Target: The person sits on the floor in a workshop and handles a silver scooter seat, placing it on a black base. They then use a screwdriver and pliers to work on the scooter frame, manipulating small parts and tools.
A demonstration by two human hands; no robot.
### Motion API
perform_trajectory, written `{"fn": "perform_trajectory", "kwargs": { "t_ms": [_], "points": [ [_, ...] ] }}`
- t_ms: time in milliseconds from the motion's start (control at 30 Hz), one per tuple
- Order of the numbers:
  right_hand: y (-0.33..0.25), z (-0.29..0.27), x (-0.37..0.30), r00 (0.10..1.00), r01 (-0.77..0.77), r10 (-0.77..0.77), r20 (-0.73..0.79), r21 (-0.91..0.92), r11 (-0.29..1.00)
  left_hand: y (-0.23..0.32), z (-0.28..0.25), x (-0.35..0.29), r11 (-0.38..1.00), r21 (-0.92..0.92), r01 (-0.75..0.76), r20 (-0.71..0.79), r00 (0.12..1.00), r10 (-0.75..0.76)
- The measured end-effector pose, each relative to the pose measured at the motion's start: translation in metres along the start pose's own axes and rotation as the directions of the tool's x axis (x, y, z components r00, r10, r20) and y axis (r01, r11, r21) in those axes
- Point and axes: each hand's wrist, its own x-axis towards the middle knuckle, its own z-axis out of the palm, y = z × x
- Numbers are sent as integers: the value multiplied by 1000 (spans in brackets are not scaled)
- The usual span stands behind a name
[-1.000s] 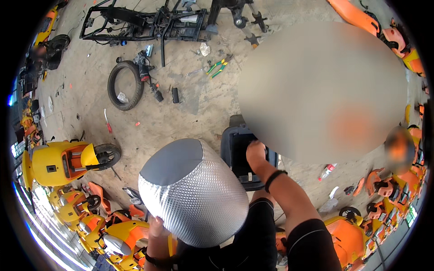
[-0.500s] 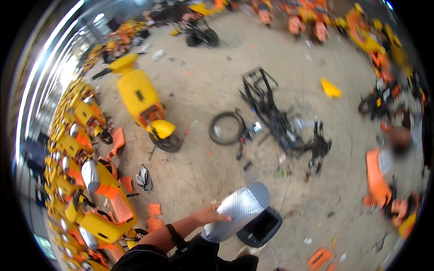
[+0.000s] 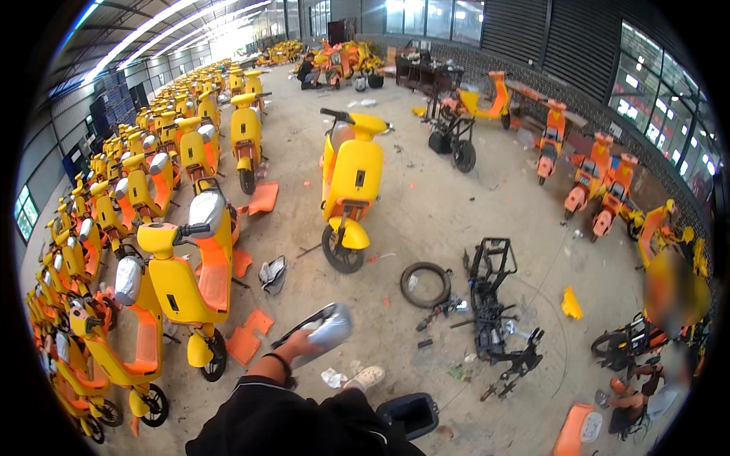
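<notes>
The left grip (image 3: 298, 346) partly hides the silver-covered piece (image 3: 333, 327).

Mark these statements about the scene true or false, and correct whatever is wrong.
1. The left hand holds a silver-covered piece. True.
2. The black tub hangs from that hand. False: it sits apart from the hand, on the floor.
3. In the picture, the loose tyre lies left of the bare black frame. True.
4. The right hand is in view, gripping a scooter. False: the right hand does not show.
5. A flat orange panel lies on the floor. True.
</notes>
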Motion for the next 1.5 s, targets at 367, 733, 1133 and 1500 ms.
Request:
{"fn": "perform_trajectory", "kwargs": {
  "t_ms": [367, 733, 1133, 1500],
  "points": [
    [-110, -41, 80, 988, 156, -155, -20, 118, 981, -103, -85, -90, 799, 331, 502, -204, 865, -459],
    [-87, -50, 81, 998, 11, -7, -70, 58, 998, -62, -30, 46, 984, 19, 178, -32, 984, -177],
    [-59, -44, 42, 960, -229, 242, -140, 104, 968, 165, 31, 149, 926, -222, -306, 182, 920, 348],
    [88, 83, -100, 844, -386, 437, -310, 215, 897, 293, 83, 106, 831, -524, -188, 206, 918, 338]
  ]
}}
